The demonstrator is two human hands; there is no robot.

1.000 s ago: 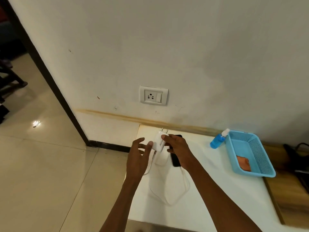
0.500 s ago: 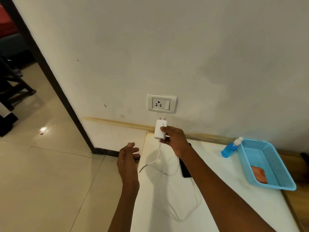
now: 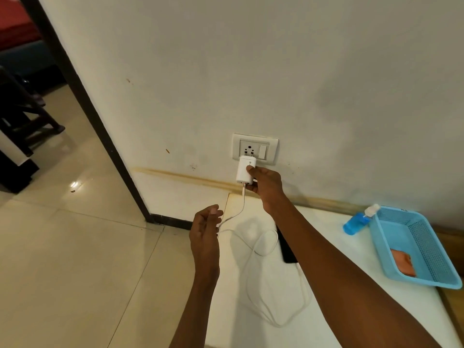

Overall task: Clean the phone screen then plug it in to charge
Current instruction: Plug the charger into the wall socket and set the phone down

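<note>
Head view: cream wall w/ a socket plate [image 3: 255, 149] above a white surface [image 3: 339, 310]; tiled floor [image 3: 75, 259] to the left, dark door frame [image 3: 82, 101] running up far left. Right hand [image 3: 266, 183] grips a white charger [image 3: 245, 172], thumb on its front face, fingers round the back; prongs are at the socket holes, can't tell how far in. White cable [image 3: 253, 249] drops from the charger's bottom, passes just by the left hand [image 3: 204, 232], then loops over the surface. Left hand is half-curled, fingers loosely apart, thumb up; can't tell if it touches the cable. Phone [image 3: 286, 249], dark, lies flat on the surface, mostly hidden under the right forearm, near the cable loop. Far right: blue basket [image 3: 431, 249] on the surface w/ an orange cloth [image 3: 403, 264] inside; blue spray bottle [image 3: 356, 221] leans just beside the basket's far left corner
</note>
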